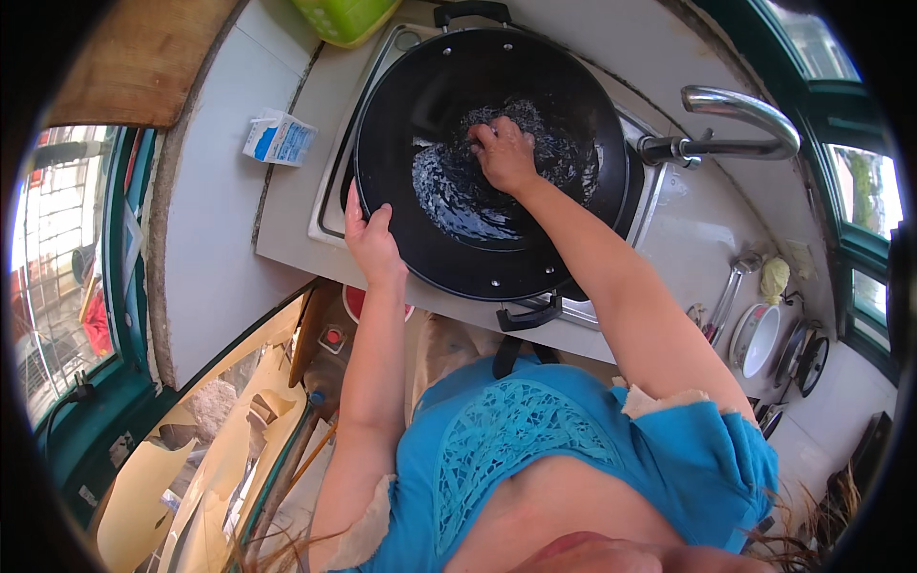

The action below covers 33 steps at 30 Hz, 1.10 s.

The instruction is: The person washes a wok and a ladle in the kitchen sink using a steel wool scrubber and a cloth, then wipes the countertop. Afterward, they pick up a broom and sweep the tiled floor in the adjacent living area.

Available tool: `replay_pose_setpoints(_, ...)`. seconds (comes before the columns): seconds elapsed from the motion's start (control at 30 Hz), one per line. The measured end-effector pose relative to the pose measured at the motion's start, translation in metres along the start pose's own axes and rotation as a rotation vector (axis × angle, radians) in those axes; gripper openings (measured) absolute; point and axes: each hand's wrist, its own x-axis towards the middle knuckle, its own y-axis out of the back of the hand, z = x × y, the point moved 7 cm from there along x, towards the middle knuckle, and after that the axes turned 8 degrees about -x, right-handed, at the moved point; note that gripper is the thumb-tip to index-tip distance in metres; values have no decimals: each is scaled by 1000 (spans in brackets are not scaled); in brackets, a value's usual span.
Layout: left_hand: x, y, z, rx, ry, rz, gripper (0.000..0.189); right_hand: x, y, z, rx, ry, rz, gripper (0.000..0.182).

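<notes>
A large black two-handled wok [494,150] rests over the steel sink [331,208], with moving water inside it. My left hand [374,233] grips the wok's rim on the left, thumb on the inner side and fingers outside. Over the middle of the wok, my right hand [505,154] is curled at the water; whether it holds something under its fingers cannot be told. The chrome faucet [745,140] arches to the right of the wok, its spout turned away from it.
A blue and white carton [281,140] stands on the counter at left, below a green plastic container [344,18]. To the right are ladles [731,286], a white bowl [756,340] and pan lids [812,365] by the wall. Bottles stand beneath the counter's front edge.
</notes>
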Motion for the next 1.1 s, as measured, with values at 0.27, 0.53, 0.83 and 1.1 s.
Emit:
replay_pose_setpoints(0.27, 4, 3, -3, -22, 8, 5, 53, -68, -13, -67, 323, 121, -272, 25)
replay_pose_setpoints(0.53, 0, 0, -2, -64, 84, -48, 62, 34, -4, -75, 316, 81, 98, 22)
replay_pose_setpoints(0.83, -2, 0, -1, -77, 52, -16, 59, -7, 9, 24, -11, 66, -95, 26)
replay_pose_setpoints(1.1, -3, -2, -1, -50, 13, -3, 52, -55, -22, -51, 414, -32, -331, 32)
